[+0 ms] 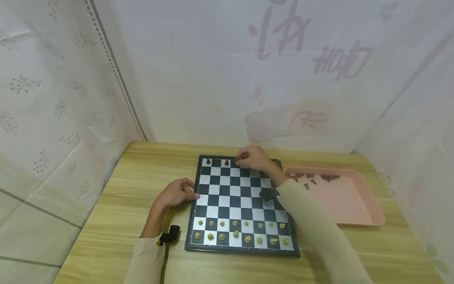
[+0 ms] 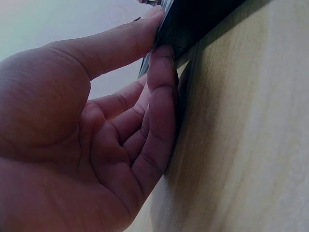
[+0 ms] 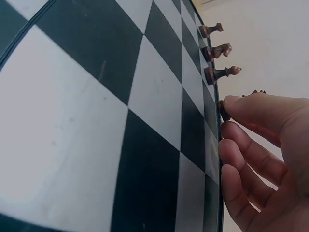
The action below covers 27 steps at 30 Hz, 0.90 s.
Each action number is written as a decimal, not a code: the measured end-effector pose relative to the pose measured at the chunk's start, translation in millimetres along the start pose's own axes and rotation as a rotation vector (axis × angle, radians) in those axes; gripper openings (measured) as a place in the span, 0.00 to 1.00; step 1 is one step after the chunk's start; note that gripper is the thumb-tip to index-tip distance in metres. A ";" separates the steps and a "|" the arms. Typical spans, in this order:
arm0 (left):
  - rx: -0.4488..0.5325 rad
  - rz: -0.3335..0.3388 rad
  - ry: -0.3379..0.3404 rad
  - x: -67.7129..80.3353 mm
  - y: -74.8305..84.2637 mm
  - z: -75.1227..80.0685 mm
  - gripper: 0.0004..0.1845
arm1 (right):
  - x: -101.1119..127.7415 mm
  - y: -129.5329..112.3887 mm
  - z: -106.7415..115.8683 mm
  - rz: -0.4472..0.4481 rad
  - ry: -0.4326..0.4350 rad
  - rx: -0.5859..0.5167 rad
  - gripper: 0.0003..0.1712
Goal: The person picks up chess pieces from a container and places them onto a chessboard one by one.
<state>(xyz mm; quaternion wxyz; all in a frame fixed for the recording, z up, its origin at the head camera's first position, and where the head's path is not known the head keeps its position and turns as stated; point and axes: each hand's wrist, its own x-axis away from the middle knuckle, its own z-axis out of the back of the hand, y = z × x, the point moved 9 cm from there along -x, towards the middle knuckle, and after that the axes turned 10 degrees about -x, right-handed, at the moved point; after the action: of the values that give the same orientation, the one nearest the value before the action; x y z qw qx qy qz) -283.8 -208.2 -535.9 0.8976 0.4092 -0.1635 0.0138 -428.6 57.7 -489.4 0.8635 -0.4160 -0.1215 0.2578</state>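
A black-and-white chessboard (image 1: 220,201) lies on the table. My left hand (image 1: 177,192) grips its left edge; in the left wrist view the thumb (image 2: 120,46) presses on top and a finger (image 2: 161,72) sits under the rim. At the board's far row my right hand (image 1: 254,157) pinches a dark brown chess piece (image 3: 223,111) low down, its crown-like top partly hidden by the thumb. Left of it stand a brown rook (image 3: 211,30), a knight (image 3: 217,51) and a bishop (image 3: 222,74). Cream chess pieces (image 1: 235,234) fill the two near rows.
A pink tray (image 1: 354,201) right of the board holds several brown chess pieces (image 1: 330,177) toward its far side. The right forearm crosses the board's right edge and the tray's near left. Wood-look table (image 1: 142,189) surrounds the board, with a printed cloth (image 1: 198,79) behind.
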 end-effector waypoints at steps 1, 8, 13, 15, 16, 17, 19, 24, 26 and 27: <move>0.001 0.000 0.001 0.3 0.0 -0.2 0.25 | -0.3 0.4 -1.3 0.002 -0.003 0.001 0.06; 0.008 -0.013 0.003 1.1 2.0 -1.0 0.25 | -2.8 5.2 -6.0 0.003 0.001 0.013 0.07; 0.003 -0.014 0.005 0.7 2.3 0.4 0.25 | -4.3 5.4 -6.1 0.005 0.002 0.028 0.07; 0.002 -0.013 0.005 0.7 2.2 0.6 0.25 | -3.8 4.4 -6.0 0.006 0.004 0.036 0.07; 0.002 -0.014 0.004 0.7 2.5 0.5 0.25 | -3.7 3.9 -5.9 0.007 0.005 0.038 0.07; 0.003 -0.014 0.004 0.6 2.6 0.5 0.24 | -3.5 3.4 -5.7 0.006 0.005 0.040 0.08; 0.005 -0.015 0.004 0.3 2.7 0.4 0.24 | -3.0 3.2 -5.3 -0.001 0.003 0.042 0.10; 0.001 -0.014 0.002 0.3 2.7 -0.1 0.24 | 0.4 2.8 -1.7 0.008 -0.013 0.033 0.13; -0.003 -0.011 0.002 0.6 2.2 0.0 0.24 | 3.6 4.3 1.4 0.016 -0.015 0.026 0.13; -0.004 -0.009 0.002 0.7 1.7 0.3 0.24 | 5.6 5.3 3.2 0.021 -0.016 0.023 0.13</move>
<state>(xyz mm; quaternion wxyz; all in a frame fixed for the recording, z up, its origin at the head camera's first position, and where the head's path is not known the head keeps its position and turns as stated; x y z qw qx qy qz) -283.4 -207.4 -534.3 0.8986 0.4082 -0.1606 0.0101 -427.1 65.6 -491.6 0.8644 -0.4055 -0.1209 0.2715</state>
